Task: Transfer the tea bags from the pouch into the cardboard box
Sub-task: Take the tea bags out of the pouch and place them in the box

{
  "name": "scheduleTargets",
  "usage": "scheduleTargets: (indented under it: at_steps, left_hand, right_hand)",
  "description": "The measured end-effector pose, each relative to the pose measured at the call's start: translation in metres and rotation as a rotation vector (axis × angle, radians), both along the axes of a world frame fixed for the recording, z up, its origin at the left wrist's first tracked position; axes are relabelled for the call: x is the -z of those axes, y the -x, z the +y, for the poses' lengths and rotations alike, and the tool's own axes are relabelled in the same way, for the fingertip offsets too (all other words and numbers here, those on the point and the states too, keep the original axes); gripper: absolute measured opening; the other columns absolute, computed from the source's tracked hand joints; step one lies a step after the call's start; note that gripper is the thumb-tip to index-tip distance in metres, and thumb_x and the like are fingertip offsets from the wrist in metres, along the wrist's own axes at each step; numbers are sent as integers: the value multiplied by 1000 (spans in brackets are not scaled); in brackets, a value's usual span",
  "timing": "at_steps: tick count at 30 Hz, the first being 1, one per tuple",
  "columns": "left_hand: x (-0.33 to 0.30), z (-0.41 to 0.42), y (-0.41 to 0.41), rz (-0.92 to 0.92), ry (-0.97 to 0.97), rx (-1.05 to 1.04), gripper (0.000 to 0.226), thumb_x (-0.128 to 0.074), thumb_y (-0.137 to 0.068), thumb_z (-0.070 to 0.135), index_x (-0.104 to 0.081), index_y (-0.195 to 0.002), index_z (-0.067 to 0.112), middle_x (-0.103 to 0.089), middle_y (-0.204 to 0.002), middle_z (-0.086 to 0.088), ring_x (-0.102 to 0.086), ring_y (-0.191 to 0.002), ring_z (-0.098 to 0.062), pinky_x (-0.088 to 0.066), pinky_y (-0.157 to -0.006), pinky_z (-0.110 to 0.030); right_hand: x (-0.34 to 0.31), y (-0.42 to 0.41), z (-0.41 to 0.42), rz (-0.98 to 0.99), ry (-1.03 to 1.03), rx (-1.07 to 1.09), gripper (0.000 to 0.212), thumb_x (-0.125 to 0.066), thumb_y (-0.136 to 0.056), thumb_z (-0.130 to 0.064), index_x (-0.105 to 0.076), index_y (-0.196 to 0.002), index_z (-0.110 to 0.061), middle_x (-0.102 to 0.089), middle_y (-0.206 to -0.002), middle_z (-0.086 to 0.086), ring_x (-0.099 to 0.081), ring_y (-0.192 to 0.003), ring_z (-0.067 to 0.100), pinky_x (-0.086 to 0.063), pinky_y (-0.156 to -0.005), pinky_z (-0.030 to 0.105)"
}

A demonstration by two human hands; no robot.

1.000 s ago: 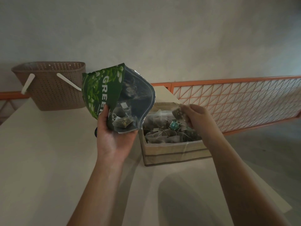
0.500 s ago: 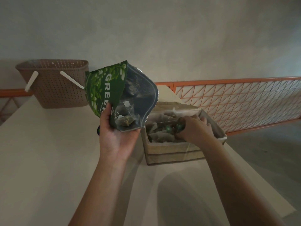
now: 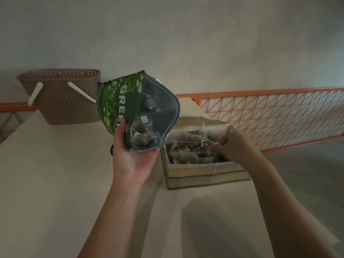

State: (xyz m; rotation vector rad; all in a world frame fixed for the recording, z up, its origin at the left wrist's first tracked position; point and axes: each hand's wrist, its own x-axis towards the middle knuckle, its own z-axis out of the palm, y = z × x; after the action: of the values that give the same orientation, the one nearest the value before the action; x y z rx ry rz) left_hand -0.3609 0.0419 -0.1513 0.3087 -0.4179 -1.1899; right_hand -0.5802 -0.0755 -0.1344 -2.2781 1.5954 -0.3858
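The left hand grips the green pouch from below, thumb curled over its printed front and palm cupping the bottom edge, so the pouch is held up above the counter with its wide-open mouth turned toward the camera. Inside its silvery lining a few tea bags lie near the lower edge, with a white tag and string above them.

The right hand reaches down into the cardboard box, fingers curled among the bags there; it seems to pinch one by its string near a small green tag, though the dim, blurred view leaves the grip uncertain. The box stands on the counter just right of the pouch, lined with clear plastic and filled with a heap of tea bags.

At the counter's far left stands a brown perforated basket with white handles. An orange mesh railing runs behind the box.
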Motion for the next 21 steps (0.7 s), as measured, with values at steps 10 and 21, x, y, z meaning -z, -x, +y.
scheduleTargets:
  at_steps: [10,21]
  left_hand:
    - [-4,3,4,36,16,7,61,-48,-99,44,-43,-155,21,-43,-161,-8,-43,-146,-31,-57,-95,-39]
    - [-4,4,6,65,23,20,54,-46,-102,45,-51,-150,21,-50,-156,-9,-45,-145,-31,-56,-99,-40]
  right_hand:
    - [12,17,-3,-126,43,-100,56,-75,-81,-15,-54,-131,-30,-60,-90,-14,-62,-82,8,-54,-71,27]
    - [18,10,9,-268,313,59,31,-51,-96,-12,-62,-123,-19,-54,-129,5,-42,-124,24,-34,-98,32]
